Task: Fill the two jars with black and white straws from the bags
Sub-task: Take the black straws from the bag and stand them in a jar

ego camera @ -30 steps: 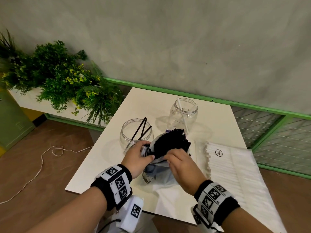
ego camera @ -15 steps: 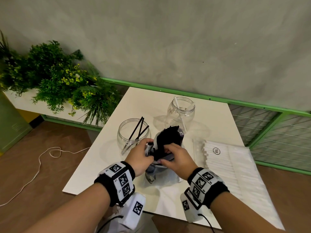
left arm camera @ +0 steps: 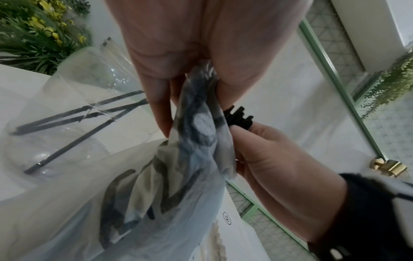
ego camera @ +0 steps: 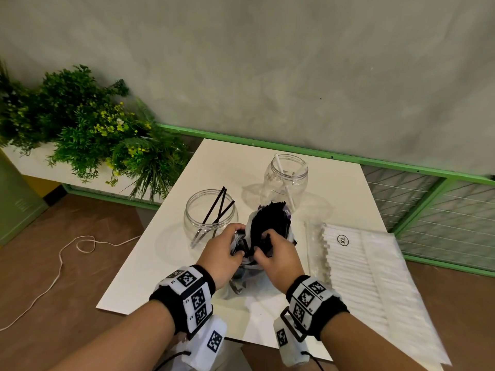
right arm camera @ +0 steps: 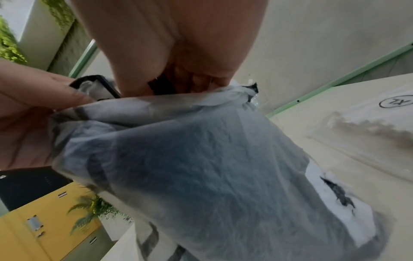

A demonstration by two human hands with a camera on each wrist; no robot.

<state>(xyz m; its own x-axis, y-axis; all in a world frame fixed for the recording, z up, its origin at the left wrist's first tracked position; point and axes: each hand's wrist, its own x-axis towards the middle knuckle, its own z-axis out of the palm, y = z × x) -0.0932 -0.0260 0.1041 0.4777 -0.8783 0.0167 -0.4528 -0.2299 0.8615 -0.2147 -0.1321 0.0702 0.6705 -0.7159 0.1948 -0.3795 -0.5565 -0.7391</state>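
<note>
The square white table holds a flat clear bag of white straws on the right. In the middle, the left hand pinches the crinkly see-through plastic bag, and the right hand grips its black straws. Behind stand a wide clear jar with three black straws and a taller clear jar with one white straw.
</note>
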